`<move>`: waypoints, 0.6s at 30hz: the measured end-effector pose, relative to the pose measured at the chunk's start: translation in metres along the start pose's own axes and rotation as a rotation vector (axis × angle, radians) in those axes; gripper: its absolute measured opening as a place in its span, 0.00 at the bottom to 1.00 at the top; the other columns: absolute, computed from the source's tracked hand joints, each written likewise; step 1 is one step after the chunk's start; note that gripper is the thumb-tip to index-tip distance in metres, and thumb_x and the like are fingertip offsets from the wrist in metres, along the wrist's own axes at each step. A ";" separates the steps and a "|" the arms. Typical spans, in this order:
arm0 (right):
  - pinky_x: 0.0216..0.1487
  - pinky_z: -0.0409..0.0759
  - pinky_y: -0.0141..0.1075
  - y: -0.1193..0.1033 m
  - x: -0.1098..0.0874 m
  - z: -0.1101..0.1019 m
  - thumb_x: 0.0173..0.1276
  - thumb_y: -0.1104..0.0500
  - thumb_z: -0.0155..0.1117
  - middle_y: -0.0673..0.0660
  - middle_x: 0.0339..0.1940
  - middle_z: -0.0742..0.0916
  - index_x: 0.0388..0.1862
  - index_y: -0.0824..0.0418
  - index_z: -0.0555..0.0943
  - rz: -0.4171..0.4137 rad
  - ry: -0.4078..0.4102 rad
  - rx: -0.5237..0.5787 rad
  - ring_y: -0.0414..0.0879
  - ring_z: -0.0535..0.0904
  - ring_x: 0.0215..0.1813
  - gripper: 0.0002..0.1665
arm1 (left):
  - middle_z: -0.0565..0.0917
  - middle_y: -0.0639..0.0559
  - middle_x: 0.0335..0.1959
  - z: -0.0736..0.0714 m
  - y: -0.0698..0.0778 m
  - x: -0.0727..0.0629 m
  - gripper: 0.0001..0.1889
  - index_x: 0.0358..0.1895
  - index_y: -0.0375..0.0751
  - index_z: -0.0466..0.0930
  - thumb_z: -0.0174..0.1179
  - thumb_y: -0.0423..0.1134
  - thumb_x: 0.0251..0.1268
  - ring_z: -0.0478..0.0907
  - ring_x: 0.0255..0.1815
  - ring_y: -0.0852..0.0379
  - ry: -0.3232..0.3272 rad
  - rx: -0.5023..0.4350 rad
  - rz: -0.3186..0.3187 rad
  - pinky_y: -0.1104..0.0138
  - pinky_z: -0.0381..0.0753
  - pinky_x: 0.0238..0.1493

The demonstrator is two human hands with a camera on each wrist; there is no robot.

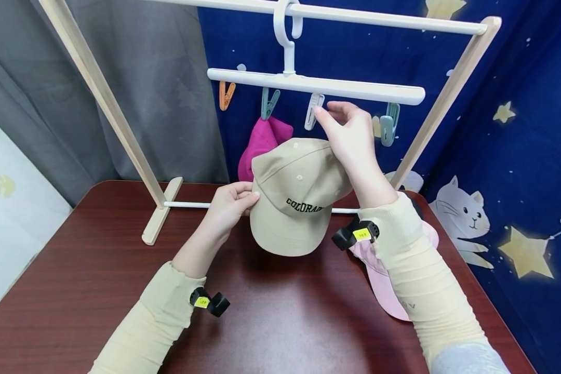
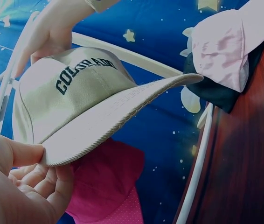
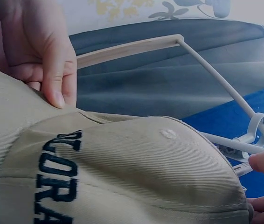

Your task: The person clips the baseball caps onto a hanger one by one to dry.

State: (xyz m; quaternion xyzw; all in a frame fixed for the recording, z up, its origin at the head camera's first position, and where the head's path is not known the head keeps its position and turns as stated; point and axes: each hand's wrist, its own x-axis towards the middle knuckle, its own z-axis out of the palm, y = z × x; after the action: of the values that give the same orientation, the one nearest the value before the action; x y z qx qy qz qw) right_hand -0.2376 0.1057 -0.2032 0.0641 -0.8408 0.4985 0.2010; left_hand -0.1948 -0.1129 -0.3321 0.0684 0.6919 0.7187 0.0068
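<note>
A beige cap (image 1: 290, 182) with dark "COLORADO" lettering hangs in mid-air, brim down, in front of the rack. My left hand (image 1: 231, 205) pinches the edge of its brim between thumb and fingers, plainly seen in the left wrist view. At the cap's upper right is my right hand (image 1: 352, 135), its thumb tip at a pale grey clothespin (image 1: 314, 111) under the white hanger (image 1: 318, 85). Thumb and index finger stand apart in the head view. The cap partly hides the other fingers, so whether they hold it is unclear.
A magenta hat (image 1: 257, 145) hangs behind the beige cap from a teal clothespin (image 1: 269, 104). Orange (image 1: 226, 96) and green (image 1: 389, 124) clothespins flank these. The wooden rack (image 1: 105, 104) stands on a dark red table (image 1: 98, 291). A pink cap (image 1: 388, 291) lies at the right on something dark.
</note>
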 end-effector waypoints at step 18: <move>0.47 0.72 0.30 -0.014 0.019 0.005 0.62 0.47 0.68 0.51 0.41 0.86 0.45 0.58 0.84 0.051 0.006 0.081 0.38 0.79 0.46 0.19 | 0.83 0.58 0.27 0.002 0.001 0.000 0.13 0.51 0.20 0.74 0.54 0.26 0.67 0.77 0.25 0.67 0.002 0.003 0.011 0.73 0.76 0.29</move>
State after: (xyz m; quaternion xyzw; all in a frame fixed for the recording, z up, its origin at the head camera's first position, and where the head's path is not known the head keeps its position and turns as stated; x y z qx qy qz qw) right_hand -0.2524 0.0961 -0.1863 0.0494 -0.8208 0.5372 0.1879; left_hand -0.1949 -0.1113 -0.3312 0.0715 0.6925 0.7179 0.0021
